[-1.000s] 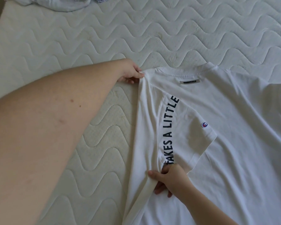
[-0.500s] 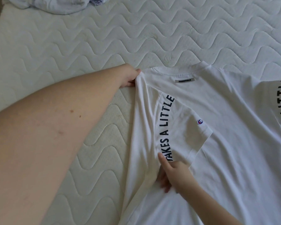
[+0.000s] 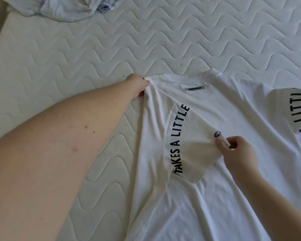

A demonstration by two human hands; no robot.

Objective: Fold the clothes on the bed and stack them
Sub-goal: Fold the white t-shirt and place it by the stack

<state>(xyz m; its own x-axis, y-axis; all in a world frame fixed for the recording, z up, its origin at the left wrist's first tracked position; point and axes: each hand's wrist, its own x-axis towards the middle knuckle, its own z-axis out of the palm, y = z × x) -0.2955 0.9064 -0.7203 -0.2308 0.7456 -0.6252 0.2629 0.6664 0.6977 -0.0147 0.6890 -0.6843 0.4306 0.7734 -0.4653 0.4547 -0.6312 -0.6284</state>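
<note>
Head view. White T-shirt [image 3: 224,110] spread flat on quilted mattress [image 3: 94,49], toward its near-right part, collar pointing to the far edge, hem running off the near edge of frame. Left side of shirt folded inward, sleeve [image 3: 195,150] lying on top of the body, black lettering "TAKES A LITTLE" running along the fold. Same lettering partly visible on the other sleeve near the mattress's right edge, cut off by frame. Small grey neck label [image 3: 194,88] just below the collar [image 3: 189,80]. Tiny red-blue logo [image 3: 217,133] near the sleeve hem.

Left hand [image 3: 137,87] at the shirt's shoulder corner by the collar, fingers curled onto the fabric edge, gripping it; forearm stretched across the mattress from the near-left. Right hand [image 3: 236,153] at the sleeve hem just beside the logo, thumb and fingers pinching the hem. Hands well apart, each clamped on the shirt.

Crumpled pale-blue clothes [image 3: 59,7] w/ a bit of checked fabric heaped at the far-left corner of the mattress, well apart from the shirt.
</note>
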